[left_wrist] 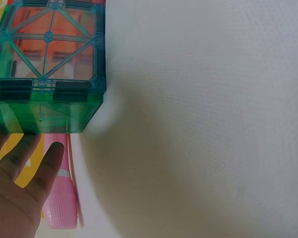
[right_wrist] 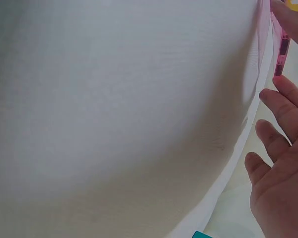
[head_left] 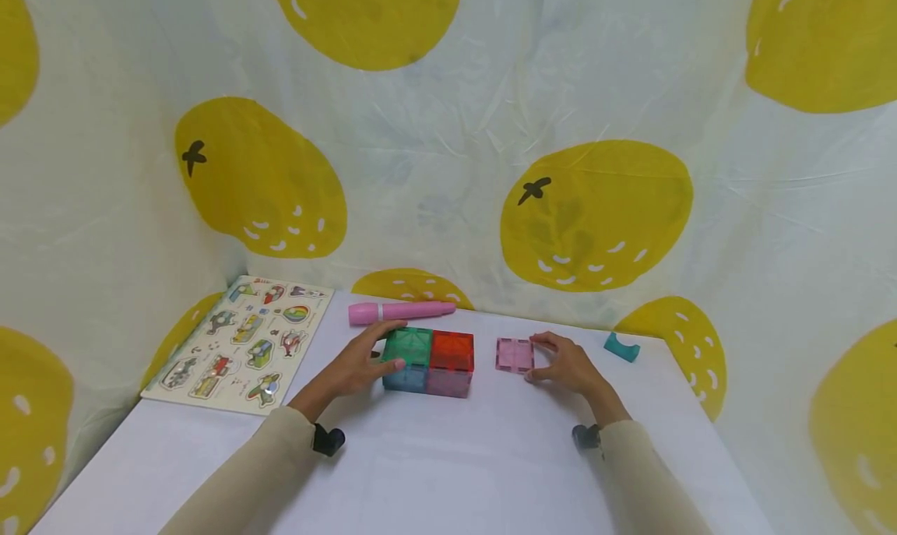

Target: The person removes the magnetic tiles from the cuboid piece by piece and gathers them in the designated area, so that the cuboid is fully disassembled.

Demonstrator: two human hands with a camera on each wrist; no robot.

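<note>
My two cream sleeves come in over the near edge of the counter (head_left: pixel 448 473), which is covered in a smooth white cloth with a fine weave. My left hand (head_left: pixel 357 367) rests against the left end of a block of magnetic tiles (head_left: pixel 429 361), fingers (left_wrist: pixel 49 163) straight and relaxed along its side, thumb at the near corner, not curled round it. The block is a boxy, see-through plastic thing with glossy faces and moulded cross ribs; I count four coloured panels showing from above and in front: green and red on top, blue and purple on the near side. It sits near the middle of the counter, a little toward the far edge. My right hand (head_left: pixel 569 364) lies just beside a single flat pink tile (head_left: pixel 515 355), a thin translucent square lying flat to the right of the block and apart from it; my thumb and forefinger pinch it lightly by its right edge, the other fingers loose. Farther right, near the far right corner, lies one small teal piece (head_left: pixel 621 346) with a curved notch. Beyond the block, along the far edge, lies one pink pen-shaped tube (head_left: pixel 401 311), smooth and round. At the far left corner lies one flat rectangular puzzle board (head_left: pixel 241 344) printed with small pictures. Behind everything hangs a thin, creased white curtain (head_left: pixel 448 169) with big yellow fruit shapes.
</note>
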